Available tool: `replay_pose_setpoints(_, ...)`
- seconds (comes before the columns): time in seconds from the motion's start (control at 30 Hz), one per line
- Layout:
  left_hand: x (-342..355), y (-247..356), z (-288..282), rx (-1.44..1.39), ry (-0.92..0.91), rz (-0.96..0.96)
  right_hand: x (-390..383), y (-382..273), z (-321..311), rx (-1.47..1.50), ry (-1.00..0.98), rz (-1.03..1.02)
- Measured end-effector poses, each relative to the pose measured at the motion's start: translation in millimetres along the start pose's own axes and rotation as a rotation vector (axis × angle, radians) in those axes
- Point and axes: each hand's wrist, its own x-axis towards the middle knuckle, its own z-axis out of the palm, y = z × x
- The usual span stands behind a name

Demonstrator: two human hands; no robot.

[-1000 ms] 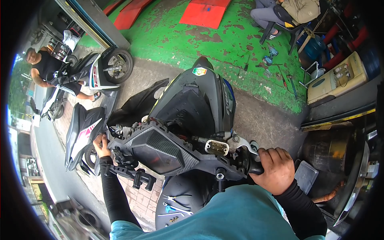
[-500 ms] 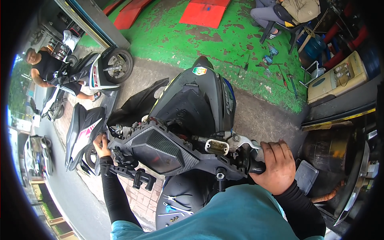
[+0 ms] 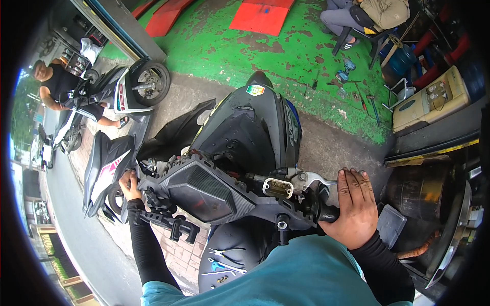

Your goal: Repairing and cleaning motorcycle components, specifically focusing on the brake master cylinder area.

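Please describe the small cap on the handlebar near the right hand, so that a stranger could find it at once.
Start from the black scooter in the middle and follow its handlebar toward the right hand on the grip. Just left of the silver brake lever sits the reservoir cap. It is a pale, rectangular metal lid with rounded corners, the only light part among black plastic panels.
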Motion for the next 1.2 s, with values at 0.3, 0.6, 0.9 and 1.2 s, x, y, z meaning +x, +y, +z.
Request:
replay_pose_setpoints(0.3, 3, -3, -2, 0.044, -0.003, 0.038, -21, 15, 12, 0.116, -0.064, -0.114)
replay_pose_setpoints(0.6, 3, 3, -6, 0.093, -0.008, 0.099, -4, 0, 1, 0.052, -0.058, 0.023)
replay_pose_setpoints(0.9, 4, 2, -1, 0.016, 0.006, 0.094, -22, 12, 16, 0.130, -0.062, -0.072)
replay_pose_setpoints(1.2, 3, 10, -1, 0.077, 0.011, 0.107, -3, -3, -1, 0.029, -0.085, 0.053)
